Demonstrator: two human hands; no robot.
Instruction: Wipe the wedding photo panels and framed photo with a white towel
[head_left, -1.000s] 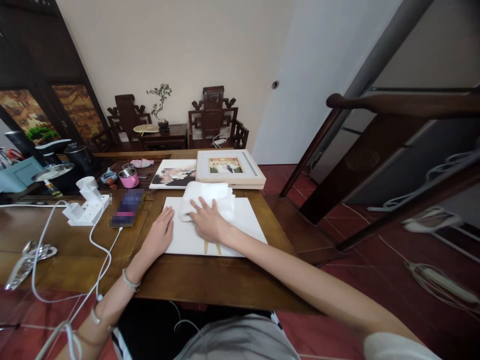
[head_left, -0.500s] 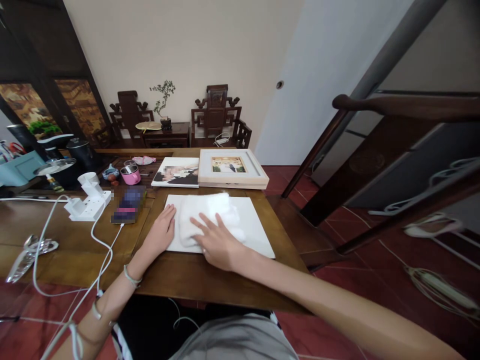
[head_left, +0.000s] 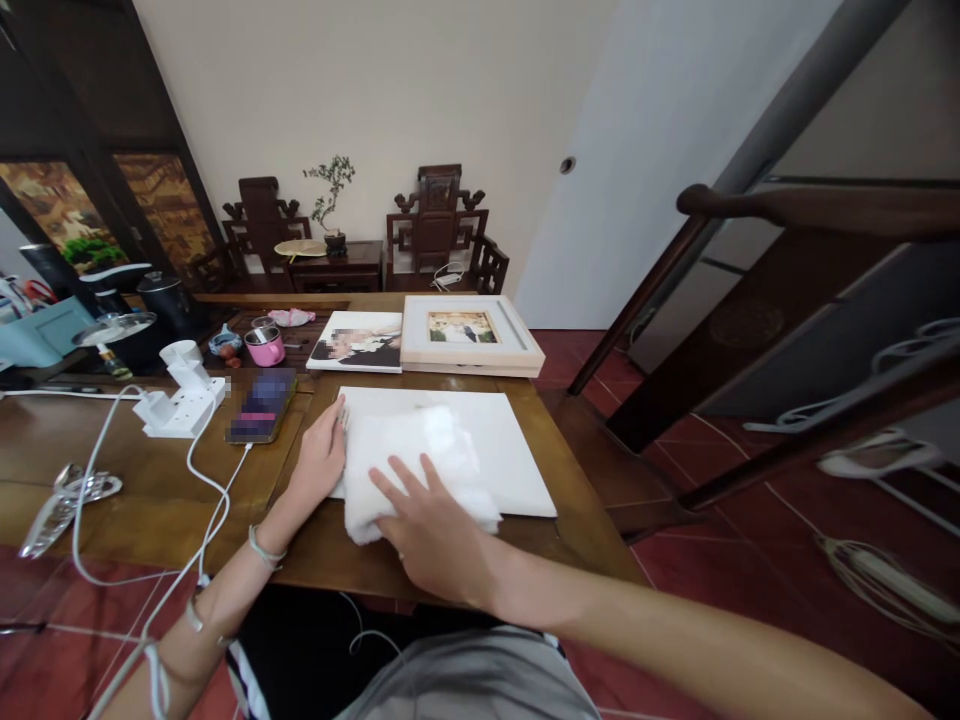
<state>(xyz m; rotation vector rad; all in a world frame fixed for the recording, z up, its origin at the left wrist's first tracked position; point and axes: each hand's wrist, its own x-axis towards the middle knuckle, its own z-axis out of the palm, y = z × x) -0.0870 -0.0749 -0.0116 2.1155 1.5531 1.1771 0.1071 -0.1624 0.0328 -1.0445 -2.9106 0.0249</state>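
A flat white board [head_left: 517,450] lies on the wooden table near its front edge. On its left and middle part rests a folded white cloth [head_left: 412,435], whose near edge hangs past the board's front edge. My right hand [head_left: 435,525] lies on the cloth, palm down with fingers spread, pressing it flat. At the board's left edge is my left hand [head_left: 322,450], its fingers stretched out along that edge and holding nothing.
Behind the board are a framed picture [head_left: 472,335] and a photo panel [head_left: 358,342]. To the left stand a phone [head_left: 261,405], a power strip [head_left: 184,405] with white cables, a pink cup [head_left: 265,345] and a clear hair clip [head_left: 71,505]. A wooden chair [head_left: 675,350] is at the right.
My right hand and the cloth have moved toward me across the board, and the cloth now reaches past its front edge. My left hand stays at the left edge.
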